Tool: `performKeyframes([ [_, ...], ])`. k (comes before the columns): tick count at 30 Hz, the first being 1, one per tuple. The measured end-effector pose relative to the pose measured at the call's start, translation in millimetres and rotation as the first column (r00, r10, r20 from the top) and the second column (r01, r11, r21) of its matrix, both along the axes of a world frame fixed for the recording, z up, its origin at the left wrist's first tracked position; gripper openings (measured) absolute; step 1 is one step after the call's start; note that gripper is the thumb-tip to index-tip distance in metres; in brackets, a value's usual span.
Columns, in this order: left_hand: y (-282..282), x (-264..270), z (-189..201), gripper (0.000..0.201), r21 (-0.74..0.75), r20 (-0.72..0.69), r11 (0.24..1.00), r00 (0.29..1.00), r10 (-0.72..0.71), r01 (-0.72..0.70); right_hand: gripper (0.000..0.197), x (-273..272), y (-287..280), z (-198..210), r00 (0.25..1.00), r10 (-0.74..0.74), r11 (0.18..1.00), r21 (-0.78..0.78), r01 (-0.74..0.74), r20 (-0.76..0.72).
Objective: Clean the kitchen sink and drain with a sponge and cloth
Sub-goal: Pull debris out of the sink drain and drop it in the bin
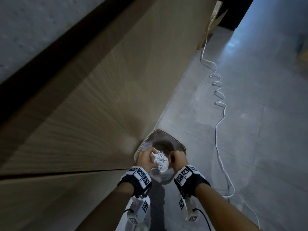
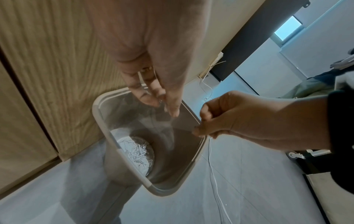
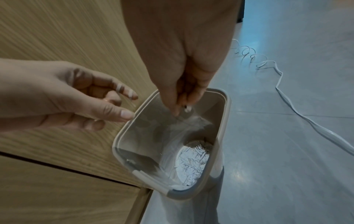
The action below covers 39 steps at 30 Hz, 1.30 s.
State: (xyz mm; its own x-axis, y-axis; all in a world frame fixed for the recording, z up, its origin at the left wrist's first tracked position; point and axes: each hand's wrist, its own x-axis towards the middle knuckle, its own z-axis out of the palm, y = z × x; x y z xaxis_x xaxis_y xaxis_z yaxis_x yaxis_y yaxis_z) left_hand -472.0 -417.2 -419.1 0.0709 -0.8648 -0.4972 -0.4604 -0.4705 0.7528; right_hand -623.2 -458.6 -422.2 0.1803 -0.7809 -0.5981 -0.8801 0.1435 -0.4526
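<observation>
A long wood-grain cabinet front (image 1: 86,90) runs beside a grey tiled floor (image 1: 250,130), where a white cable (image 1: 218,97) trails in loops. Against the cabinet's foot stands a small grey waste bin (image 3: 227,115) lined with a clear plastic bag (image 3: 172,136), and at its bottom lies a heap of white shredded scraps (image 3: 193,160). Both hands hang over the bin's mouth. The right hand (image 3: 184,72) has its fingertips bunched and pointing down into the opening, seemingly pinching a small white bit, though what it is cannot be told. The left hand (image 3: 76,97) is loosely spread beside the rim, its thumb just touching the edge and small white flecks stuck to its fingers (image 3: 124,91). Neither sink, drain, sponge nor cloth shows in any view, so the cleaning proper is elsewhere. The step in hand looks like discarding debris, perhaps picked from the drain. The next move probably calls for freeing the stuck bits over the bin, then going to the sink.
</observation>
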Motion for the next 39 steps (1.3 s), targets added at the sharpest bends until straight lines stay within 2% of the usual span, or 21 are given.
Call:
performKeyframes([
  [2, -2, -2, 2, 0.037, 0.042, -0.05, 0.999, 0.999, 0.003, -0.001, 0.018, -2, 2, 1, 0.998, 0.055, 0.996, 0.072, -0.055, -0.002],
  [4, -3, -3, 3, 0.043, 0.089, -0.101, 0.996, 0.995, 0.006, 0.003, 0.029, -3, 3, 0, 0.998, 0.045, 0.995, 0.084, -0.048, 0.047],
  [8, -2, -5, 11, 0.049, 0.198, -0.238, 0.98, 0.971, 0.018, 0.03, 0.041, 1, 4, 10, 0.965, -0.128, 0.985, 0.146, 0.096, 0.231],
  [11, 2, -9, 17, 0.051, 0.206, -0.327, 0.973, 0.945, -0.032, 0.105, 0.051, 2, 4, 8, 0.949, -0.087, 0.988, 0.151, 0.042, 0.302],
  [14, 6, -9, 13, 0.054, 0.202, -0.322, 0.966, 0.942, -0.093, 0.164, 0.016, 3, 5, 12, 0.958, -0.049, 0.989, 0.15, 0.007, 0.282],
  [16, 7, -8, 12, 0.059, 0.224, -0.334, 0.957, 0.937, -0.1, 0.182, 0.025, 2, 4, 9, 0.97, -0.097, 0.991, 0.117, 0.073, 0.222],
  [18, 9, -8, 14, 0.065, 0.239, -0.353, 0.948, 0.928, -0.117, 0.21, 0.029, 0, 6, 9, 0.984, -0.153, 0.988, 0.045, 0.149, 0.089],
  [21, 13, -6, 20, 0.053, 0.209, -0.316, 0.964, 0.945, -0.09, 0.162, 0.025, -7, 9, 14, 0.965, -0.261, 0.965, 0.026, 0.262, -0.037],
  [24, 16, 0, 27, 0.035, 0.18, -0.232, 0.982, 0.972, -0.021, 0.064, 0.015, -9, 8, 19, 0.978, -0.208, 0.978, 0.032, 0.208, -0.012],
  [26, 16, 2, 29, 0.032, 0.141, -0.144, 0.988, 0.989, -0.037, 0.057, 0.021, -8, 7, 25, 0.984, -0.179, 0.984, 0.012, 0.179, 0.019],
  [28, 16, 5, 31, 0.029, 0.106, -0.033, 0.994, 0.999, -0.025, 0.028, 0.04, -7, 6, 30, 0.983, -0.171, 0.982, -0.07, 0.175, 0.063],
  [30, 16, 5, 30, 0.026, 0.051, 0.057, 0.999, 0.998, -0.009, 0.006, 0.051, -6, 4, 37, 0.991, -0.129, 0.979, -0.156, 0.132, 0.031],
  [31, 16, 4, 30, 0.024, 0.022, 0.071, 1.0, 0.997, -0.002, 0.001, 0.048, -6, 3, 38, 0.994, -0.108, 0.978, -0.179, 0.108, 0.013],
  [33, 17, 1, 28, 0.024, -0.013, 0.056, 1.0, 0.998, 0.002, -0.001, 0.027, -5, 2, 40, 0.995, -0.066, 0.979, -0.19, 0.08, 0.077],
  [36, 20, -5, 22, 0.022, -0.039, 0.035, 0.999, 0.999, -0.034, 0.035, 0.042, -4, 3, 29, 0.982, -0.038, 0.973, -0.216, 0.079, 0.186],
  [39, 23, -7, 20, 0.021, -0.034, 0.007, 0.999, 0.999, -0.037, 0.037, 0.027, -8, 7, 20, 0.973, -0.04, 0.976, -0.201, 0.087, 0.226],
])
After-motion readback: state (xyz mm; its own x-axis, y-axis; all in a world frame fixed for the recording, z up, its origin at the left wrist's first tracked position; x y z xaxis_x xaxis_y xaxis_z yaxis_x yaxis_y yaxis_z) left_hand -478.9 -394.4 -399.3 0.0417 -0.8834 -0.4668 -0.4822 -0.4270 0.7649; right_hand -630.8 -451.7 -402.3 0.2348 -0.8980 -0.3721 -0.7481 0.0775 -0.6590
